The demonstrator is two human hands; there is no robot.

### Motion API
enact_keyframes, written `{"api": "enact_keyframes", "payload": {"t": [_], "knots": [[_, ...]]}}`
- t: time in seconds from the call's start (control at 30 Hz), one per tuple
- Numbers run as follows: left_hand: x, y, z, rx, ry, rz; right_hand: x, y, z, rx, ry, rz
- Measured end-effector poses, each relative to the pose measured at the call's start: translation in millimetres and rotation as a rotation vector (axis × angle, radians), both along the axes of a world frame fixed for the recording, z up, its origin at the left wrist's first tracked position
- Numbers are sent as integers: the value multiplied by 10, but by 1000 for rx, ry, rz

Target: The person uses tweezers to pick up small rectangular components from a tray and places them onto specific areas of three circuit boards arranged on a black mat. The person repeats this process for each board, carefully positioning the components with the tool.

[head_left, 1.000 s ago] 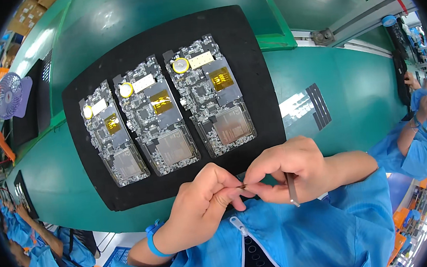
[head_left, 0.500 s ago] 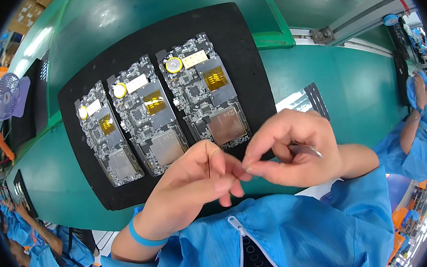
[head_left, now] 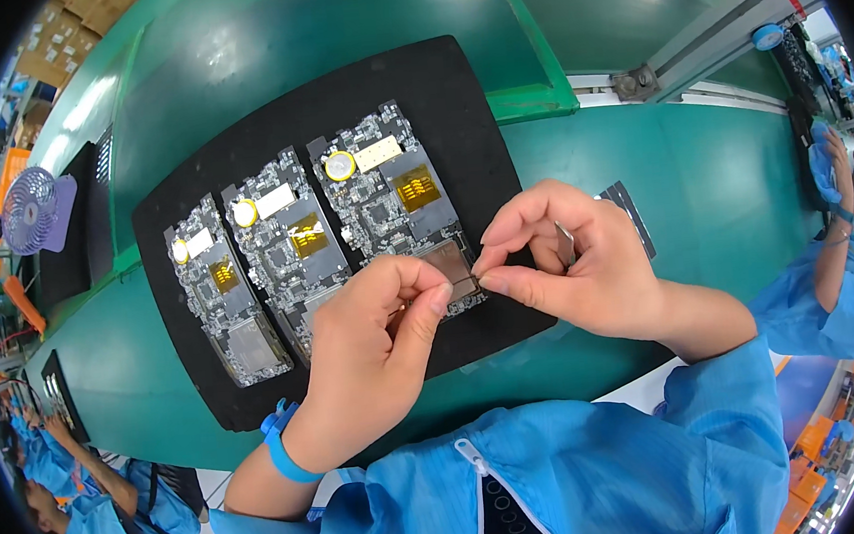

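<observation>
Three dark circuit boards lie side by side on a black mat [head_left: 478,82]: the left board [head_left: 212,309], the middle board [head_left: 275,249] and the right board [head_left: 382,210]. Each bears a round coin cell, a pale rectangle and a shiny amber patch. Over the lower end of the right board, my left hand [head_left: 367,337] pinches with thumb and forefinger. Opposite it, my right hand [head_left: 588,269] pinches too. A thin dark wire [head_left: 462,280] seems to run between the two pinches. Tucked in my right fingers is a slim metal tool [head_left: 566,244], mostly hidden.
A dark slotted plate [head_left: 628,213] lies on the green table [head_left: 701,175] right of the mat. A purple fan [head_left: 33,210] stands at the left. Green-edged panels and a metal rail [head_left: 719,23] border the back. People in blue work at both sides.
My left hand has turned and closed into a thumb-forefinger pinch, its fingers less spread. My right hand has risen slightly and moved left. The boards and mat appear shifted in view.
</observation>
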State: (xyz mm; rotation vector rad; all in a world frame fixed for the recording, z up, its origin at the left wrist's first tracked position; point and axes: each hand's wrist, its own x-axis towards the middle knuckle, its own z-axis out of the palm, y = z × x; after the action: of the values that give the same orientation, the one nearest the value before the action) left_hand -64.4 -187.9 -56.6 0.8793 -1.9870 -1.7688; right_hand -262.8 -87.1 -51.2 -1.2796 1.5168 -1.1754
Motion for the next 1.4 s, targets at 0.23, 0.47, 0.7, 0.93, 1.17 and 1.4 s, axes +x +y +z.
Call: {"api": "enact_keyframes", "payload": {"t": [0.23, 0.47, 0.7, 0.93, 1.17, 1.4], "knots": [[-55, -48, 49, -245, -54, -33, -24, -33, -24, 83, -9, 24], [-40, -43, 8, -272, -13, -62, -4, -52, -42, 64, -53, 20], [-98, -118, 42, -577, 71, -88, 40, -55, -86, 219, -252, 35], [-145, -231, 97, -464, -162, -37, -130, -39, -6, 6, 397, -45], [-238, -230, 154, -278, -319, 20, -182, -29, -267, -262, 684, 10], [-309, -174, 162, -260, -323, 129, -260, -10, -303, -203, 626, 133]]}}
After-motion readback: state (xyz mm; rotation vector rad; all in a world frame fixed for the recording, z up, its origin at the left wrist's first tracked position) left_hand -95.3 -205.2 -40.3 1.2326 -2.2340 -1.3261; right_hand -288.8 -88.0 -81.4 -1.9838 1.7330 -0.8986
